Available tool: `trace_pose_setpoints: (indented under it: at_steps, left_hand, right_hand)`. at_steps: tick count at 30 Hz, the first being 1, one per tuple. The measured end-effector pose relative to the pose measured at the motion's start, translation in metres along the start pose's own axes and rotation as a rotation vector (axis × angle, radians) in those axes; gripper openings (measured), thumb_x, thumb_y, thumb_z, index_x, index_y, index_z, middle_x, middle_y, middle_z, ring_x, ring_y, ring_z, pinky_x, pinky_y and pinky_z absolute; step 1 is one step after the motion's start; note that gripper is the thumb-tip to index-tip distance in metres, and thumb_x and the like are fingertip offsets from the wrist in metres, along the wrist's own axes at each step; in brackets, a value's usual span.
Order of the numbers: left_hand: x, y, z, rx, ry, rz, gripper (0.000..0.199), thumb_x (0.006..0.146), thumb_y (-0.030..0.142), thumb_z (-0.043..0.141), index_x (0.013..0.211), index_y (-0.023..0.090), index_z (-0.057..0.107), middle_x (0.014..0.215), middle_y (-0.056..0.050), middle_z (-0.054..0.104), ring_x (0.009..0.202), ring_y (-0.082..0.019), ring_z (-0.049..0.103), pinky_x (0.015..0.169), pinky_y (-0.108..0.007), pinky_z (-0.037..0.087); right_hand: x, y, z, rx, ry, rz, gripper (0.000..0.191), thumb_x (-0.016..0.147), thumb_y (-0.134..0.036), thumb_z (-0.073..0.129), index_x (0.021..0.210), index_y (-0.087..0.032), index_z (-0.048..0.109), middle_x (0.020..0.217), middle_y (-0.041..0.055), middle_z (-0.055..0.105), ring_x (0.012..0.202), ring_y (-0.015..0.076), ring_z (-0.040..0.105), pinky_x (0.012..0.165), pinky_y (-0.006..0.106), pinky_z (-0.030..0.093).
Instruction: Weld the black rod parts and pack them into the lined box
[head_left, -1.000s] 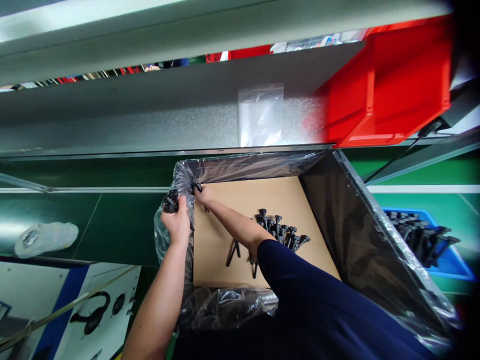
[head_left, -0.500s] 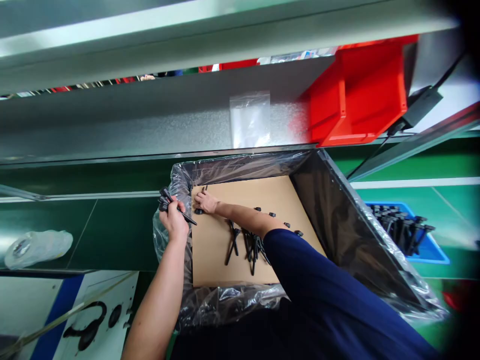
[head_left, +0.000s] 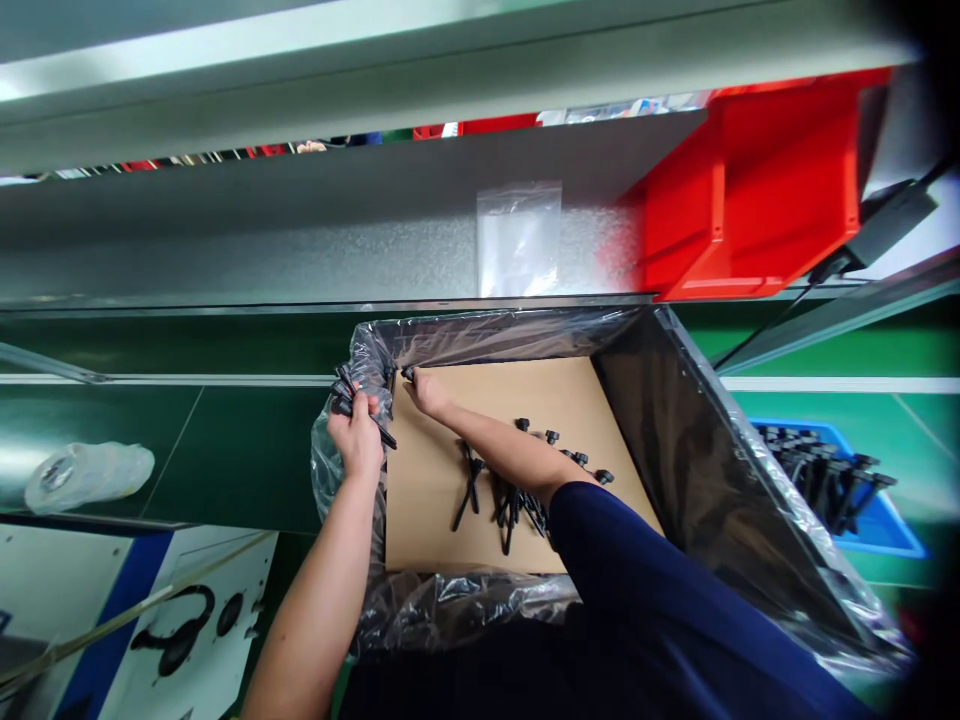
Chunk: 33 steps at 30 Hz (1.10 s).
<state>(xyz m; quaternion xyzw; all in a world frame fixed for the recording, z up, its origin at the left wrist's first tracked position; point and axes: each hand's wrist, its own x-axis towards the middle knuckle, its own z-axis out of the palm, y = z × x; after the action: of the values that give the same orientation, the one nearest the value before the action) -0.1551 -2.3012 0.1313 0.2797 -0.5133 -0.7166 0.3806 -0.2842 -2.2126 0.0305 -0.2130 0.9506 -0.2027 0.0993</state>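
My left hand [head_left: 357,432] is closed around a bunch of black rod-shaped parts with wide heads [head_left: 343,400], above the left edge of the plastic-lined box [head_left: 637,430]. My right hand [head_left: 429,390] reaches to the box's far left corner, fingers closed on a dark part [head_left: 409,374] that is mostly hidden. Brown cardboard [head_left: 427,540] covers the box floor. On it lies a loose pile of the same black parts [head_left: 511,510], with a crossed pair [head_left: 469,488] to its left. My right forearm hides part of the pile.
A blue tray [head_left: 885,535] full of similar black parts stands right of the box. Behind, a metal shelf [head_left: 300,240] holds a clear plastic bag [head_left: 519,240] and a red bin [head_left: 787,200]. A plastic-wrapped roll [head_left: 88,477] lies at left. A picture of headphones [head_left: 180,630] shows lower left.
My right hand has shifted from the cardboard's left side up toward the far corner, and its fingers have closed on a dark part. My left hand still grips its bunch. The view has shifted slightly.
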Motion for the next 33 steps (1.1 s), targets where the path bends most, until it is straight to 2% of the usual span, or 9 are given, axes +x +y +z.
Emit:
trace_pose_setpoints:
  at_steps: [3, 6, 9, 14, 16, 21, 25, 30, 33]
  left_hand:
    - [0.0, -0.002, -0.001, 0.033, -0.01, 0.021, 0.029, 0.071, 0.034, 0.069, 0.092, 0.014, 0.064, 0.07, -0.002, 0.067, 0.056, -0.011, 0.062, 0.058, -0.024, 0.05]
    - [0.001, -0.004, -0.002, 0.05, -0.024, 0.022, 0.029, 0.073, 0.034, 0.069, 0.093, 0.014, 0.065, 0.07, -0.003, 0.068, 0.056, -0.012, 0.063, 0.059, -0.025, 0.051]
    - [0.001, -0.005, -0.003, 0.058, -0.035, 0.023, 0.029, 0.073, 0.034, 0.069, 0.093, 0.014, 0.065, 0.069, -0.003, 0.069, 0.057, -0.013, 0.064, 0.059, -0.025, 0.051]
    - [0.0, -0.003, -0.003, 0.095, -0.048, 0.01, 0.028, 0.073, 0.036, 0.069, 0.089, 0.014, 0.065, 0.069, -0.003, 0.069, 0.058, -0.014, 0.065, 0.059, -0.025, 0.051]
    - [0.0, -0.004, -0.003, 0.111, -0.049, 0.006, 0.027, 0.073, 0.037, 0.069, 0.088, 0.014, 0.065, 0.07, -0.004, 0.069, 0.059, -0.014, 0.066, 0.06, -0.025, 0.051]
    - [0.001, -0.006, -0.003, 0.103, -0.05, 0.009, 0.026, 0.072, 0.036, 0.07, 0.086, 0.015, 0.065, 0.069, -0.004, 0.069, 0.059, -0.014, 0.065, 0.06, -0.026, 0.051]
    - [0.001, -0.005, -0.003, 0.116, -0.064, 0.019, 0.026, 0.072, 0.036, 0.07, 0.086, 0.015, 0.064, 0.068, -0.003, 0.068, 0.056, -0.013, 0.063, 0.058, -0.025, 0.051]
    - [0.002, -0.005, -0.002, 0.116, -0.075, 0.031, 0.029, 0.072, 0.036, 0.07, 0.09, 0.014, 0.064, 0.068, -0.002, 0.068, 0.056, -0.012, 0.063, 0.059, -0.024, 0.051]
    - [0.002, -0.005, -0.003, 0.112, -0.079, 0.02, 0.027, 0.073, 0.036, 0.069, 0.087, 0.014, 0.063, 0.067, -0.002, 0.067, 0.055, -0.011, 0.062, 0.059, -0.024, 0.05]
  right_hand:
    - [0.02, -0.013, 0.004, 0.119, -0.026, 0.246, 0.033, 0.092, -0.029, 0.054, 0.122, -0.015, 0.055, 0.113, 0.0124, 0.069, 0.103, 0.0234, 0.066, 0.08, 0.027, 0.049]
    - [0.032, -0.024, 0.012, 0.123, -0.005, 0.317, 0.033, 0.092, -0.018, 0.049, 0.124, -0.011, 0.054, 0.116, 0.0172, 0.067, 0.104, 0.0239, 0.066, 0.081, 0.028, 0.05]
    - [0.035, -0.032, 0.02, 0.119, 0.026, 0.294, 0.033, 0.093, -0.016, 0.046, 0.125, -0.01, 0.054, 0.123, 0.0191, 0.063, 0.108, 0.0227, 0.065, 0.086, 0.026, 0.049]
    - [0.024, -0.031, 0.03, 0.083, -0.004, 0.158, 0.023, 0.092, -0.017, 0.048, 0.104, -0.014, 0.068, 0.112, 0.0157, 0.068, 0.108, 0.0234, 0.061, 0.09, 0.028, 0.046]
    - [0.017, -0.029, 0.032, 0.064, 0.0, 0.113, 0.026, 0.093, -0.018, 0.046, 0.101, -0.015, 0.07, 0.116, 0.0148, 0.067, 0.111, 0.0242, 0.057, 0.093, 0.03, 0.045]
    - [-0.005, -0.028, 0.035, -0.012, 0.049, 0.042, 0.033, 0.096, -0.024, 0.039, 0.117, -0.021, 0.064, 0.131, 0.0108, 0.058, 0.116, 0.0262, 0.047, 0.095, 0.035, 0.043]
    - [-0.016, -0.031, 0.036, -0.105, 0.038, -0.014, 0.035, 0.098, -0.032, 0.036, 0.12, -0.02, 0.06, 0.132, 0.0136, 0.054, 0.116, 0.0277, 0.044, 0.094, 0.039, 0.043]
    - [-0.013, -0.039, 0.038, -0.131, 0.102, 0.016, 0.039, 0.093, -0.043, 0.047, 0.121, -0.018, 0.056, 0.128, 0.017, 0.053, 0.115, 0.0313, 0.045, 0.09, 0.044, 0.045]
    - [-0.005, -0.039, 0.037, -0.107, 0.072, 0.054, 0.039, 0.091, -0.042, 0.051, 0.12, -0.017, 0.056, 0.124, 0.0177, 0.055, 0.114, 0.0312, 0.048, 0.09, 0.042, 0.046]
